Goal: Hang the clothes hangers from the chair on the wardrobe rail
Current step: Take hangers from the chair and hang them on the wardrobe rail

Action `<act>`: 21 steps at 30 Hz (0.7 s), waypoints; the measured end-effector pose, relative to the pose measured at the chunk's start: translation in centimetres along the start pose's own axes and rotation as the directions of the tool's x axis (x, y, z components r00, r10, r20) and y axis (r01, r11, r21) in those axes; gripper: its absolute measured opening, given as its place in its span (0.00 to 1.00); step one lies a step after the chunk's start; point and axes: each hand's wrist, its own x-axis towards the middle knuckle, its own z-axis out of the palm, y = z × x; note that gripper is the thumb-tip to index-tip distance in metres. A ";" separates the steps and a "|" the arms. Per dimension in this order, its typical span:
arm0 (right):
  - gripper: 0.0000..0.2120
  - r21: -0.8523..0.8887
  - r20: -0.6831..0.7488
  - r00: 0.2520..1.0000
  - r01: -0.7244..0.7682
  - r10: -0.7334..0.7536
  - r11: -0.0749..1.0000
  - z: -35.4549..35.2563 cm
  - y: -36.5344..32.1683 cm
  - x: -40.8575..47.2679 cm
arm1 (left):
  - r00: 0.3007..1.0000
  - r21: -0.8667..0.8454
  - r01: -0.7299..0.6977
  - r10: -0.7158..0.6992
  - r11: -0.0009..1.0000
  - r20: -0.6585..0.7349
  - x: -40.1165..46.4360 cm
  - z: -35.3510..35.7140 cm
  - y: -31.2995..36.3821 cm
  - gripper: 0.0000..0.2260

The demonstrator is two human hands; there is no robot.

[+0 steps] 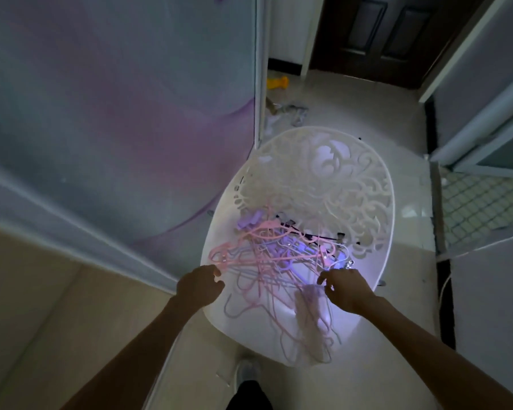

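Scene: I stand over a white chair with a cut-out scrollwork back, in a dim room with a pale tiled floor.
Surroundings: a wardrobe sliding door with a pink and grey-blue swirl rises just beside the chair on my left; a dark wooden door stands at the far end of the floor.
On the floor: a yellow object lies by the wardrobe's edge, and a small heap of grey clutter sits between it and the chair, too blurred to name.
To my right: a white-framed door stands ajar, with a patterned mat behind it.
The chair's load: a tangle of hangers, mostly pink, some lilac and pale grey, a few dark with clips, fills the seat and spills over its front edge.
My left hand: fingers curled at the near left edge of the pile, pinching the end of a pink hanger.
My right hand: fingers curled at the pile's right side, gripping a lilac hanger.
Below: my shoe shows beneath the seat's front.
Writing: none that I can read.
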 end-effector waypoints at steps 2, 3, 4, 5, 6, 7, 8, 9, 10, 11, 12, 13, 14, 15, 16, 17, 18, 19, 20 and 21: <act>0.16 0.005 0.003 1.000 -0.023 0.023 1.000 0.8 0.6 3.0 | 1.000 0.024 -0.017 0.017 1.000 -0.018 3.5 0.7 0.3 0.17; 0.16 -0.003 0.010 1.000 -0.030 0.030 1.000 1.1 0.7 4.2 | 0.999 0.035 -0.029 0.030 0.999 -0.024 5.0 1.1 0.4 0.18; 0.16 -0.011 0.006 0.999 -0.039 0.039 0.999 1.3 0.7 5.3 | 0.999 0.036 -0.031 0.033 0.999 -0.035 5.9 1.3 0.6 0.20; 0.16 -0.015 0.009 0.999 -0.050 0.050 0.999 1.7 1.0 6.8 | 0.998 0.027 -0.037 0.038 0.999 -0.049 7.4 2.0 0.8 0.21; 0.17 -0.017 0.010 0.998 -0.060 0.061 0.998 2.2 1.2 7.9 | 0.998 0.014 -0.035 0.036 0.999 -0.050 8.5 2.5 0.8 0.22; 0.17 -0.022 0.009 0.998 -0.064 0.064 0.998 2.5 1.2 8.9 | 0.996 0.008 -0.053 0.054 0.999 -0.067 9.4 2.9 0.8 0.23; 0.19 -0.027 0.013 0.998 -0.064 0.064 0.998 2.7 1.3 9.8 | 0.995 0.003 -0.066 0.066 0.998 -0.072 10.2 3.3 0.8 0.26; 0.21 -0.032 0.019 0.998 -0.062 0.062 0.998 3.2 1.6 11.0 | 0.994 -0.011 -0.076 0.075 0.997 -0.084 11.5 4.1 0.8 0.30; 0.25 -0.036 0.023 0.998 -0.062 0.063 0.997 3.6 1.7 12.0 | 0.994 -0.037 -0.070 0.067 0.997 -0.087 12.4 4.4 0.8 0.33; 0.30 -0.040 0.038 0.997 -0.065 0.067 0.997 3.9 1.8 12.9 | 0.996 -0.054 -0.044 0.039 0.998 -0.082 13.2 4.7 1.0 0.33; 0.36 -0.043 0.058 0.996 -0.068 0.071 0.997 4.4 1.9 14.1 | 0.997 -0.054 -0.006 0.002 0.999 -0.078 14.2 5.0 1.1 0.31; 0.43 -0.039 0.075 0.994 -0.077 0.079 0.996 4.8 2.0 15.1 | 0.996 -0.055 0.020 -0.024 0.998 -0.081 15.2 5.2 1.3 0.29; 0.48 -0.027 0.092 0.992 -0.088 0.090 0.996 5.3 2.0 16.2 | 0.995 -0.055 0.049 -0.054 0.997 -0.086 16.2 5.4 1.7 0.28; 0.51 -0.016 0.100 0.990 -0.099 0.100 0.995 5.8 2.0 17.0 | 0.993 -0.033 0.064 -0.067 0.997 -0.094 17.0 5.7 1.9 0.27; 0.53 -0.016 0.096 0.990 -0.100 0.101 0.995 6.2 1.9 17.5 | 0.993 0.013 0.067 -0.066 0.998 -0.093 17.4 5.8 2.1 0.26; 0.54 -0.016 0.084 0.992 -0.096 0.097 0.995 6.6 1.8 17.9 | 0.993 0.065 0.069 -0.062 0.995 -0.104 17.8 5.8 2.2 0.25; 0.54 -0.005 0.063 0.994 -0.088 0.088 0.996 7.0 1.8 18.2 | 0.992 0.117 0.072 -0.059 0.990 -0.113 18.0 6.0 2.0 0.24; 0.53 0.023 0.047 0.996 -0.081 0.080 0.996 7.2 1.9 18.3 | 0.989 0.165 0.071 -0.048 0.984 -0.142 18.3 6.2 1.9 0.22; 0.52 0.061 0.038 0.997 -0.071 0.068 0.996 7.3 2.0 18.3 | 0.988 0.207 0.061 -0.029 0.976 -0.154 18.3 6.2 1.7 0.21; 0.52 0.092 0.038 0.998 -0.051 0.048 0.994 7.2 2.3 18.4 | 0.988 0.231 0.051 -0.015 0.972 -0.153 18.3 6.2 1.5 0.19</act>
